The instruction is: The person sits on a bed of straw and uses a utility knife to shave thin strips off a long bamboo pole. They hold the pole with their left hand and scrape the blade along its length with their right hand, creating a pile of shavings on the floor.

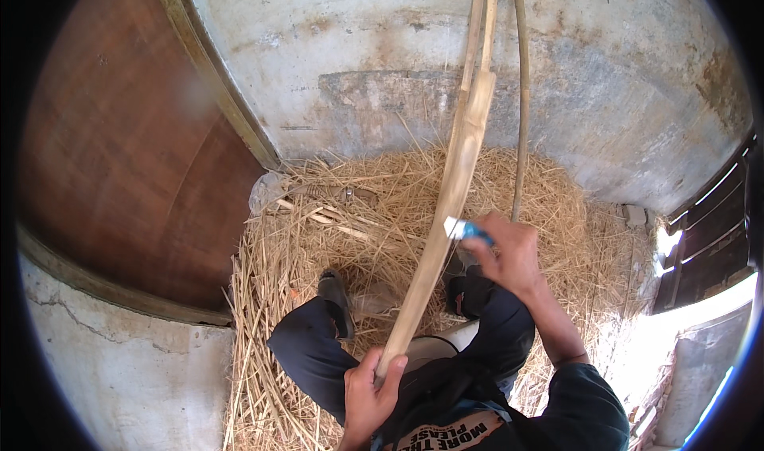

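A long, pale wooden strip (446, 220), perhaps split bamboo, slants from my lap up toward the wall. My left hand (371, 395) is closed around its near end, thumb on top. About halfway along the strip, my right hand (509, 252) grips a small blue-and-white tool (469, 232). The tool's white end is at the strip's right edge; whether it touches cannot be made out. Motion blur hides the tool's exact kind.
Straw (398, 184) covers the floor around my feet. Thin poles (521, 93) lean on the stained wall (382, 37) ahead. A brown door panel (135, 148) stands to the left, dark wooden slats (708, 228) to the right. My shoe (336, 300) rests among the straw.
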The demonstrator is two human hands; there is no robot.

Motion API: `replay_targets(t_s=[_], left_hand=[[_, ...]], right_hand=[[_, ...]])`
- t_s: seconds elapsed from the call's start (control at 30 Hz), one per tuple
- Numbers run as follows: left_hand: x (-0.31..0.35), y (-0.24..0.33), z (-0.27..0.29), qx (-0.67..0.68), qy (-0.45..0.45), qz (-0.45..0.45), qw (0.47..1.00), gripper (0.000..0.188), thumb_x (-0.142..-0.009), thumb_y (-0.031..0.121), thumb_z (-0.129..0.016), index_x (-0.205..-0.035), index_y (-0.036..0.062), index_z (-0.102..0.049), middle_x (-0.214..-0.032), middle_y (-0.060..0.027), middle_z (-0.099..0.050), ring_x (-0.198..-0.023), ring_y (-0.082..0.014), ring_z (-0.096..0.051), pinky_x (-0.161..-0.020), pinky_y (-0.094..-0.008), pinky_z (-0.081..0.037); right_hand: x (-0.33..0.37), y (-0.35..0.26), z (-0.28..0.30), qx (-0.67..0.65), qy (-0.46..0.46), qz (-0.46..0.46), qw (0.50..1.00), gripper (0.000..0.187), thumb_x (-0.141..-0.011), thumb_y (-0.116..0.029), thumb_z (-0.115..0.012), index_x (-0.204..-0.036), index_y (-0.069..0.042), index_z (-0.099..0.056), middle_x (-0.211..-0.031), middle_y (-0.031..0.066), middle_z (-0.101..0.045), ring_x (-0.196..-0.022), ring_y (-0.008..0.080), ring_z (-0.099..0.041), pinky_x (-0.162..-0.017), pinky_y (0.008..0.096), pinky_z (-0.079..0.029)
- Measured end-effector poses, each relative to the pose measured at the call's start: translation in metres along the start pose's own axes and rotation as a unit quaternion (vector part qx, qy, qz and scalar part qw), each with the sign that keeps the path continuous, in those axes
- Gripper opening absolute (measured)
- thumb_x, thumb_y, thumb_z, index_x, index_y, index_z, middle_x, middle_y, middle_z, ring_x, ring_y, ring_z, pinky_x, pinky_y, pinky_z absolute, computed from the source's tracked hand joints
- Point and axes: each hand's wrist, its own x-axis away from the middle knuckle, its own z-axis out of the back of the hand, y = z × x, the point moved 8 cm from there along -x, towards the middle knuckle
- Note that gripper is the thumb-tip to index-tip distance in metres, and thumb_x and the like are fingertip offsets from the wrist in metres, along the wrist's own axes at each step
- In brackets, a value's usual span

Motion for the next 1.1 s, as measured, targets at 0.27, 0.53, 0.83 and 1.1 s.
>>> replay_targets(t_s=[0.27, 0.53, 0.83, 1.1], left_hand=[[0.029, -0.026, 0.006, 0.006, -0.079, 0.078, 0.994, 0.033, -0.109, 0.034, -0.067, -0.108, 0.0007, -0.071, -0.081, -0.0154, -0.068, -0.071, -0.0217, -0.064, -0.069, -0.0402, -0.05], [0.004, -0.065, 0.008, 0.224, -0.093, 0.126, 0.962, 0.023, -0.115, 0.024, -0.058, -0.107, 0.0019, -0.061, -0.066, 0.0025, -0.049, -0.051, -0.0053, -0.044, -0.047, -0.0238, -0.038], [-0.013, -0.046, -0.018, 0.267, -0.154, 0.098, 0.946, 0.023, -0.116, 0.022, -0.054, -0.109, 0.0009, -0.062, -0.068, 0.0023, -0.05, -0.054, -0.0054, -0.045, -0.05, -0.0239, -0.039], [-0.016, -0.026, -0.018, 0.223, -0.149, 0.05, 0.962, 0.03, -0.116, 0.02, -0.05, -0.128, -0.0016, -0.067, -0.063, 0.0038, -0.049, -0.052, -0.0035, -0.045, -0.049, -0.0223, -0.038]], right_hand=[[-0.053, 0.136, 0.025, -0.066, 0.096, -0.181, 0.977, 0.039, -0.113, -0.042, -0.058, -0.116, -0.006, -0.073, -0.067, 0.0093, -0.057, -0.062, 0.024, -0.058, -0.062, 0.0403, -0.046], [-0.02, 0.094, -0.023, -0.178, -0.126, -0.218, 0.951, 0.033, -0.111, -0.038, -0.065, -0.119, -0.007, -0.071, -0.077, 0.0029, -0.062, -0.071, 0.0155, -0.058, -0.068, 0.0367, -0.047], [-0.026, -0.037, -0.039, -0.463, -0.208, -0.142, 0.85, 0.026, -0.105, -0.022, -0.077, -0.122, -0.004, -0.07, -0.089, -0.0017, -0.067, -0.082, 0.0061, -0.059, -0.073, 0.027, -0.049], [-0.027, -0.031, -0.055, -0.491, -0.191, -0.179, 0.831, 0.03, -0.107, -0.028, -0.073, -0.121, -0.002, -0.067, -0.092, -0.0023, -0.063, -0.079, 0.006, -0.055, -0.07, 0.0264, -0.047]])
